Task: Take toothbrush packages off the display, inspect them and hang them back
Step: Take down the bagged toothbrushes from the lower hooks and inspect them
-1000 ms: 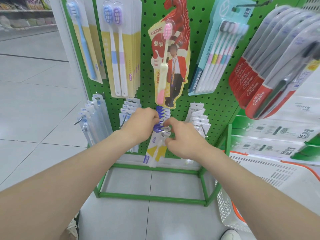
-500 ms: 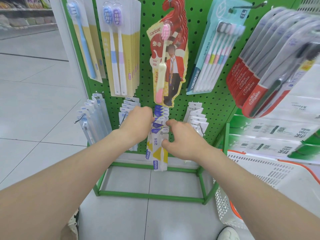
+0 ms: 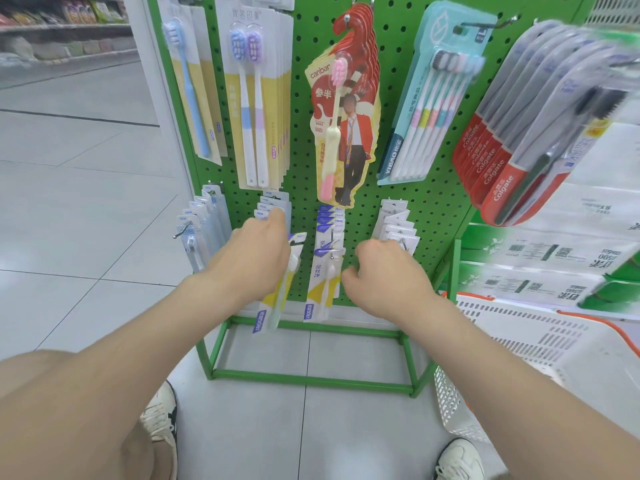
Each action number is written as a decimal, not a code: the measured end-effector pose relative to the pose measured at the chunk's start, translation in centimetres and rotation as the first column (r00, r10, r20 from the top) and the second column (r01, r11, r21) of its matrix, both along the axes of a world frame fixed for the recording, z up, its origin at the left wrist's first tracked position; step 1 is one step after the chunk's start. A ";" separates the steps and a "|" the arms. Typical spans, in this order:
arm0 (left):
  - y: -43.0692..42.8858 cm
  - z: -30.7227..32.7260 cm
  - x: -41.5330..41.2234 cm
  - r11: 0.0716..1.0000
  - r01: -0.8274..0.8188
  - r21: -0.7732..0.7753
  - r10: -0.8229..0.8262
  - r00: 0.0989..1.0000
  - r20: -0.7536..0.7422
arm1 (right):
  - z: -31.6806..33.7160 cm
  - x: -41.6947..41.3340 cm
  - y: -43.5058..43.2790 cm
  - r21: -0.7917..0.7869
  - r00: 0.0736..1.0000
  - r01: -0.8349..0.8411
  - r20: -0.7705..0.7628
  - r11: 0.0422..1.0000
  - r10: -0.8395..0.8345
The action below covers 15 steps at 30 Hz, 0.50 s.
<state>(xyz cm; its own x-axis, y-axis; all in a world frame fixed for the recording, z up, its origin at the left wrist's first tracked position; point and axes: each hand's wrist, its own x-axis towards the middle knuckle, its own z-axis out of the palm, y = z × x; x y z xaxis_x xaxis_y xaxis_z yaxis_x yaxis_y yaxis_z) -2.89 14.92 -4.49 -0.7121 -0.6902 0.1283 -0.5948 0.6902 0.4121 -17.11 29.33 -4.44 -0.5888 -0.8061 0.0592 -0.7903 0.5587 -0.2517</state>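
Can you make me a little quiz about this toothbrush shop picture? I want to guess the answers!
1. True or false: the left hand is holding a toothbrush package.
2. What colour is the pegboard? A red, B green, C blue.
3. Fill in the word: the red packs hanging at the upper right say "____".

Key: 1 true; 2 B; 3 Colgate.
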 end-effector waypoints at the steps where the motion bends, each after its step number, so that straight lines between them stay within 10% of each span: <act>1: 0.0 0.0 0.5 0.999 0.016 0.038 -0.014 0.998 -0.059 | 0.0 0.2 0.3 -0.016 1.000 0.017 0.013 1.000 -0.017; 8: 1.1 -0.3 1.7 0.966 0.245 0.087 -0.200 0.914 -0.354 | 1.1 2.5 1.7 -0.362 0.924 -0.106 0.308 0.926 0.226; 15: 2.3 -1.1 1.4 0.906 0.323 0.273 -0.136 0.833 -0.536 | 0.7 2.7 1.7 -0.554 0.858 0.134 0.480 0.822 0.184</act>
